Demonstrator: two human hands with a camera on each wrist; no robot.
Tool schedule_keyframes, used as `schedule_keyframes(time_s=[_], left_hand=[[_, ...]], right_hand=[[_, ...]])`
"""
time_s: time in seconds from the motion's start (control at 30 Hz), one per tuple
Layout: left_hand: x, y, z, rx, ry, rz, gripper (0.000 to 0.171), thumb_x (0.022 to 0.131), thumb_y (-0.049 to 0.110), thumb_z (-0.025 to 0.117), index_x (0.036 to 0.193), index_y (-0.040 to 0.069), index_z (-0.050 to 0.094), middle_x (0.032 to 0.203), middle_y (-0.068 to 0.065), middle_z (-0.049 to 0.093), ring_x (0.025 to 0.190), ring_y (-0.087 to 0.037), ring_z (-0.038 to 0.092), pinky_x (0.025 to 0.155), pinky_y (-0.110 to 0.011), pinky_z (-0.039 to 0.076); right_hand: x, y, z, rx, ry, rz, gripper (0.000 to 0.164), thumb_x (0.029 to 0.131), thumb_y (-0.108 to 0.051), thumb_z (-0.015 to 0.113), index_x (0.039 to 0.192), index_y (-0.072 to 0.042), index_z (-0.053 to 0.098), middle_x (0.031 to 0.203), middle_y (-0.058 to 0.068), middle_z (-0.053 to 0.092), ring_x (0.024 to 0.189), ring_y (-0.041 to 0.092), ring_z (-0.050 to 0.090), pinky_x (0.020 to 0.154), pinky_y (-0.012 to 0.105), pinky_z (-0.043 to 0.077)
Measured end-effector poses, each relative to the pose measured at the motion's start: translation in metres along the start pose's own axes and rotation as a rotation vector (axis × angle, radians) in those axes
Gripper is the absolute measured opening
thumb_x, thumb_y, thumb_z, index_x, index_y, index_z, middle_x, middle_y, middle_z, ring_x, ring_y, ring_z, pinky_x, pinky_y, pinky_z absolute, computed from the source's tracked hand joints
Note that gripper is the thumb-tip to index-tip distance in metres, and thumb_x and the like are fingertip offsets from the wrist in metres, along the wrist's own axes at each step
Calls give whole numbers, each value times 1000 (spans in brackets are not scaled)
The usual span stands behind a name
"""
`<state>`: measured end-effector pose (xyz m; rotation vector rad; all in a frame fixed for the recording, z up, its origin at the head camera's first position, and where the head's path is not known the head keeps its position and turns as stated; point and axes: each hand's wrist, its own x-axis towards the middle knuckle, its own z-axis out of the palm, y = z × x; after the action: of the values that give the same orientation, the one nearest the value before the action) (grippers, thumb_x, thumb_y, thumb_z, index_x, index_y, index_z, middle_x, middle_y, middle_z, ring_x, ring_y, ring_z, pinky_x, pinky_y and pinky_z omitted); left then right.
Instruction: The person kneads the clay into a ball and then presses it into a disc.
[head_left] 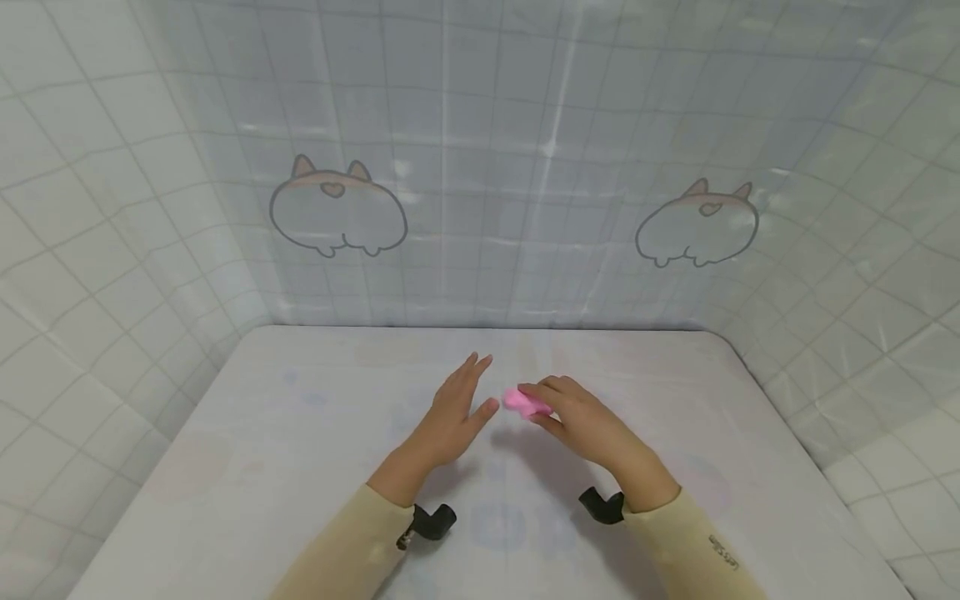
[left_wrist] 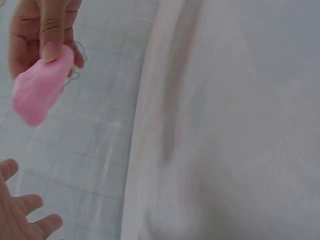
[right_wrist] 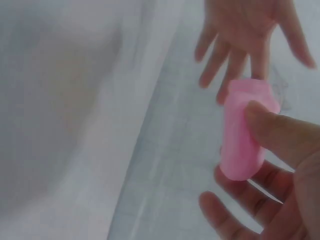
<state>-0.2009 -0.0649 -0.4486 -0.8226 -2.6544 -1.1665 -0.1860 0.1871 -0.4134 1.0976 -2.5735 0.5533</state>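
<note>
A smooth pink lump [head_left: 525, 403], soft-looking like putty or clay, is held above the table by my right hand [head_left: 583, 421]. In the right wrist view the thumb presses on one face of the pink lump [right_wrist: 242, 135], with fingers behind it. It looks elongated there, with a narrower end toward the other hand. My left hand [head_left: 450, 422] is just to the left, its fingers spread and straight, holding nothing. A small gap separates its thumb from the lump. In the left wrist view the pink lump [left_wrist: 42, 87] hangs from the right hand's pinch.
Beneath the hands lies a white table [head_left: 247, 508] with faint pastel patches. A pale grid-patterned curtain [head_left: 487, 208] with cartoon animal drawings rises behind the table and along both sides. Black wrist-worn pieces [head_left: 435, 522] project below both cuffs.
</note>
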Motion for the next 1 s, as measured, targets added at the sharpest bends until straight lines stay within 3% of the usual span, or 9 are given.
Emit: schedule_keyframes(time_s=[0.27,0.4,0.53,0.63,0.87,1.0], left_hand=[[7,7,7,-358,59,-58,85,96,76,19,161,19,20,163,-14,21,149,-34,21,112,-66,24],[10,9,9,-560,71,-74,81,100,71,13,160,18,19,162,-11,23,147,-35,27,113,-65,22],[12,13,12,-828,83,-64,79,102,67,13,159,14,19,164,-12,19,147,-38,24,117,-63,11],[13,18,14,-1038,98,-79,83,100,69,14,159,10,18,164,-15,17,147,-40,22,117,-63,11],[14,26,14,-1451,102,-168,81,100,68,3,158,15,21,162,-12,22,147,-35,22,109,-40,40],[12,30,9,-1656,87,-188,80,100,69,7,160,17,15,163,-9,20,149,-33,17,103,-35,46]], right_hand=[[8,-14,8,15,137,-65,51,82,-8,84,129,-9,65,110,1,65,101,19,61,88,34,53],[12,-22,12,30,187,-81,50,81,-8,84,128,-9,65,108,1,65,100,19,61,87,34,54],[16,-31,17,64,205,-55,48,85,-11,82,129,-11,64,110,0,65,102,18,60,87,33,53],[18,-35,21,81,218,-26,46,87,-14,80,130,-10,63,112,1,66,106,18,60,90,34,52],[22,-45,31,91,233,-2,47,88,-15,78,132,-7,62,117,6,66,112,22,60,95,39,52],[24,-48,38,96,241,0,49,89,-17,78,134,-8,60,120,6,64,115,23,58,97,40,50]])
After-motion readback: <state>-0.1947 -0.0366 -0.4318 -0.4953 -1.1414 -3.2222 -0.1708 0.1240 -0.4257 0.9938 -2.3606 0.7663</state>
